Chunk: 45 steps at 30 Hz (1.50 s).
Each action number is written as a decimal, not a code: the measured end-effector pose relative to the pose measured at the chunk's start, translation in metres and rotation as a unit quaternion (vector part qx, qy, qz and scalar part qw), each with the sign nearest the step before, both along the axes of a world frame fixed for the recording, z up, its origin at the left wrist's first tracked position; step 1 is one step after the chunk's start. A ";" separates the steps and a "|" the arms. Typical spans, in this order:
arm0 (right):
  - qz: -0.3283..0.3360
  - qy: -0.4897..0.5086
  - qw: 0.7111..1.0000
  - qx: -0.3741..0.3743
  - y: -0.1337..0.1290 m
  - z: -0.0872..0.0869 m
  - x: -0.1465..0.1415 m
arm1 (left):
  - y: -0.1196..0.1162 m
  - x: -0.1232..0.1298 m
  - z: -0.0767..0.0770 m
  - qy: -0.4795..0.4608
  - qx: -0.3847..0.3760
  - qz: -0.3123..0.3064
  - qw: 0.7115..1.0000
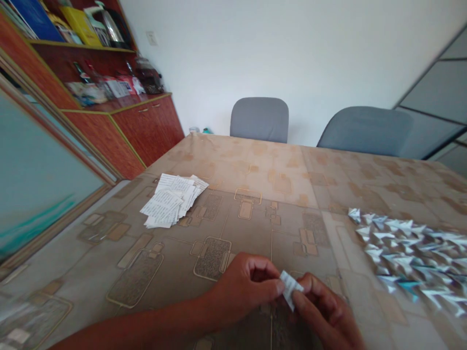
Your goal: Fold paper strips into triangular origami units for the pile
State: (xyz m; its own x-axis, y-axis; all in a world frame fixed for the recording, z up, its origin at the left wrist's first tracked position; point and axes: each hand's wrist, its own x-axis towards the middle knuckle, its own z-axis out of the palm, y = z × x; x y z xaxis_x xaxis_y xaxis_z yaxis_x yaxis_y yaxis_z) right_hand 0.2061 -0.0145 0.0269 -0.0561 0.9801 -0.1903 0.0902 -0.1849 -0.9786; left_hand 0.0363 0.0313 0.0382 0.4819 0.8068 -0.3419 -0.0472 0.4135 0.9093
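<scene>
A small folded piece of printed paper [290, 288] is pinched between both hands above the near part of the table. My left hand [248, 282] grips its left corner with thumb and forefinger. On the other side, my right hand [323, 306] holds its right edge between thumb and fingers. To the left lies a loose stack of printed paper sheets [171, 200], fanned unevenly. Many small folded paper pieces [412, 253] with pointed ends stand in rows at the right, somewhat blurred.
A patterned brown tablecloth [251, 228] covers the table. Two grey chairs [259, 119] stand at its far side against a white wall. A reddish wooden cabinet [146, 124] with bottles and a kettle [112, 25] is at the far left.
</scene>
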 end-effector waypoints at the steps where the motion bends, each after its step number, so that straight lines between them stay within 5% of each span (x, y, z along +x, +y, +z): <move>1: -0.003 -0.004 1.000 0.009 0.000 -0.002 0.000 | 0.000 0.000 0.000 -0.005 -0.004 0.001 1.000; 5: -0.036 -0.059 0.994 0.083 0.003 -0.006 0.002 | -0.002 0.001 -0.001 -0.017 0.016 0.015 1.000; 10: 0.005 -0.142 0.970 0.195 0.009 -0.006 0.009 | -0.003 0.000 -0.001 -0.007 0.081 0.037 0.996; 16: 0.010 -0.002 0.996 0.091 0.016 -0.004 0.006 | -0.001 -0.002 -0.004 -0.040 0.179 0.017 0.983; 21: 0.022 0.023 0.996 0.079 0.020 -0.007 0.002 | 0.002 -0.003 -0.001 -0.003 0.207 0.058 0.977; 26: 0.010 0.040 0.997 0.057 0.019 -0.006 0.002 | 0.006 -0.005 -0.003 -0.031 0.167 0.062 0.983; 35: 0.035 0.022 0.995 0.092 0.021 -0.001 0.001 | 0.005 -0.001 -0.002 -0.088 0.067 0.063 0.992; 45: 0.037 0.022 0.992 0.118 0.017 -0.002 -0.003 | 0.001 0.001 -0.004 -0.041 0.167 0.091 0.981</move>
State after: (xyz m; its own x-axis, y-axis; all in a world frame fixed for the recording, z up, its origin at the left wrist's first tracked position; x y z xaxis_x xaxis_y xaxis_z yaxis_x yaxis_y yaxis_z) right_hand 0.2033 0.0028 0.0253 -0.1335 0.9899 0.0475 0.0514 0.0548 -0.9972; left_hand 0.0373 0.0319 0.0339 0.3346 0.9423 -0.0103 -0.1719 0.0718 0.9825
